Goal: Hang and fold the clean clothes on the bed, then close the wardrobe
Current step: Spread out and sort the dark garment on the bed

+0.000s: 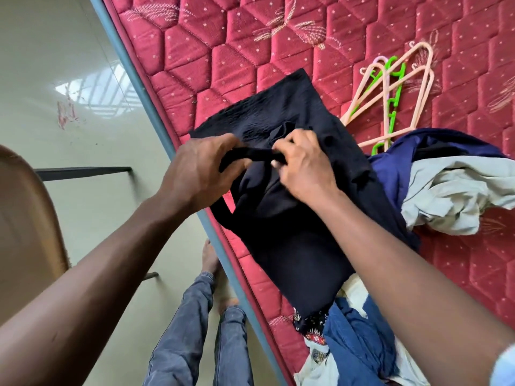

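A dark navy garment [281, 218] lies spread on the red quilted mattress [250, 45] near its edge. My left hand [200, 168] and my right hand [303, 165] both pinch a narrow strip of this dark fabric, stretched between them just above the garment. To the right lies a heap of other clothes: a dark blue piece [404, 157] and a pale grey-green one [457, 190]. Several plastic hangers [390, 96], pink and green, rest on the mattress behind the heap. The wardrobe is out of view.
More clothes, blue [359, 338], white and patterned, are piled at the mattress's near edge. The blue bed frame [133, 79] runs diagonally beside a pale tiled floor [55, 79]. A brown chair [25, 218] stands at the left. My jeans-clad legs [195, 330] stand against the bed.
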Motion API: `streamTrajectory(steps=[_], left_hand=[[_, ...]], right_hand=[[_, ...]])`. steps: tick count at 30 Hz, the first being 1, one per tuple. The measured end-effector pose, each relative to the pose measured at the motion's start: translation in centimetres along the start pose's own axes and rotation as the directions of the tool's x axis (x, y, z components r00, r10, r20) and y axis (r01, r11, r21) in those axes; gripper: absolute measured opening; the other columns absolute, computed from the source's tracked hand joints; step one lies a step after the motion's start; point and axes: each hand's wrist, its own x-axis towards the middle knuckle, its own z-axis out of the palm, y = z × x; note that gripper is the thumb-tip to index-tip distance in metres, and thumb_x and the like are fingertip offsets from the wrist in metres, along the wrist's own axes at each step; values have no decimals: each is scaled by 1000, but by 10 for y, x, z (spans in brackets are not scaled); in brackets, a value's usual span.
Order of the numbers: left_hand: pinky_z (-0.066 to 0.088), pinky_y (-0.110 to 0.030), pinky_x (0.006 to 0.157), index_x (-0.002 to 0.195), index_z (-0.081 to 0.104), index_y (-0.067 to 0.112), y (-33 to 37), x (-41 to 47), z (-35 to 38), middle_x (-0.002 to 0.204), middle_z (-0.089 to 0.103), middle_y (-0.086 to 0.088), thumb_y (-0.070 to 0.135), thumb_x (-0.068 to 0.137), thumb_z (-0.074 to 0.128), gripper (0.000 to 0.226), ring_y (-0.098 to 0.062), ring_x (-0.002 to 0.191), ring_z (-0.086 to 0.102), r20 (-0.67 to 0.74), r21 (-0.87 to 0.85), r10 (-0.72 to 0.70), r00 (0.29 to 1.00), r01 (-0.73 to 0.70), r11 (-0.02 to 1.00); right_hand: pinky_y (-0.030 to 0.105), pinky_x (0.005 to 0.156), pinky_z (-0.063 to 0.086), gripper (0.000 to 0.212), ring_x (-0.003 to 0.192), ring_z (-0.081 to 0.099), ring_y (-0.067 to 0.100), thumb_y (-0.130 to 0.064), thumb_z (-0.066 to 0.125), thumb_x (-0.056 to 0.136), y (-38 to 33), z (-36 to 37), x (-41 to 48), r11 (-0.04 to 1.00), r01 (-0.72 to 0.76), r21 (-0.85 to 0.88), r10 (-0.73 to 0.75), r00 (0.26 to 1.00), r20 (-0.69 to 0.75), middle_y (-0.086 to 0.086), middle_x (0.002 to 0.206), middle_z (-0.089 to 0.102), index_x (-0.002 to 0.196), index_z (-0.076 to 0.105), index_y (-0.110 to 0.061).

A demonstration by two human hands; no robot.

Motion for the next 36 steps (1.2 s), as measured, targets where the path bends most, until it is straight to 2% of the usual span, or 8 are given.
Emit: streamTrajectory(steps=[7,11,14,16,21,27,32,36], left_hand=[[37,-36,60,91,62,20,-11,-19,-29,77,66,-13,25,79,68,14,-42,79,66,152,467,-146,977,59,882],[44,-34,62,84,63,23,-24,-33,-40,70,66,3,24,73,63,11,-24,68,61,2,-91,-300,954,299,950],[52,-28,61,89,73,21,-17,-42,-39,68,64,8,1,79,63,24,-13,61,59,11,-598,-425,905,346,723],[51,-31,61,96,76,24,-10,-50,-41,65,58,8,0,85,66,28,-17,60,55,-3,-595,-460,888,368,714],[55,-42,72,97,71,33,-15,-66,-72,75,73,3,42,85,73,16,-32,78,69,-13,219,-533,846,522,824],[18,-22,46,86,68,9,-28,-75,-60,56,33,4,43,93,73,35,-19,49,25,306,-410,-562,768,639,650],[22,-23,52,105,72,13,-17,-67,-30,60,36,9,46,103,59,36,-14,50,26,301,-668,-597,744,611,425],[17,-29,55,109,73,11,0,-60,-22,59,35,7,43,107,51,39,-9,46,22,306,-782,-618,724,562,270]], right_hand=[[42,96,49,38,110,51,29,5,66,79,28,-6,16,998,-63,1,63,998,25,6,115,55,111,74,-16],[44,90,53,40,106,52,29,10,68,77,29,2,13,998,-57,9,57,998,-34,7,113,56,108,74,-14],[44,88,53,41,106,53,31,12,62,75,26,4,10,998,-61,18,62,996,-64,9,112,57,106,74,-13],[44,88,53,42,105,53,32,13,60,75,27,4,10,998,-62,23,64,995,-71,10,111,57,104,74,-12],[45,87,55,44,107,53,33,16,60,74,29,4,9,998,-60,4,60,998,-35,11,114,57,108,75,-10],[47,92,52,52,117,51,29,-6,78,77,12,-9,5,991,-134,-23,131,988,-82,5,126,53,124,64,-23],[45,95,46,94,119,53,35,-43,85,71,-24,-9,-21,734,-664,144,679,710,-187,10,134,48,150,34,-32],[38,102,51,52,119,62,34,-15,66,81,-18,-19,-21,482,-728,487,795,597,105,11,127,67,132,61,-27]])
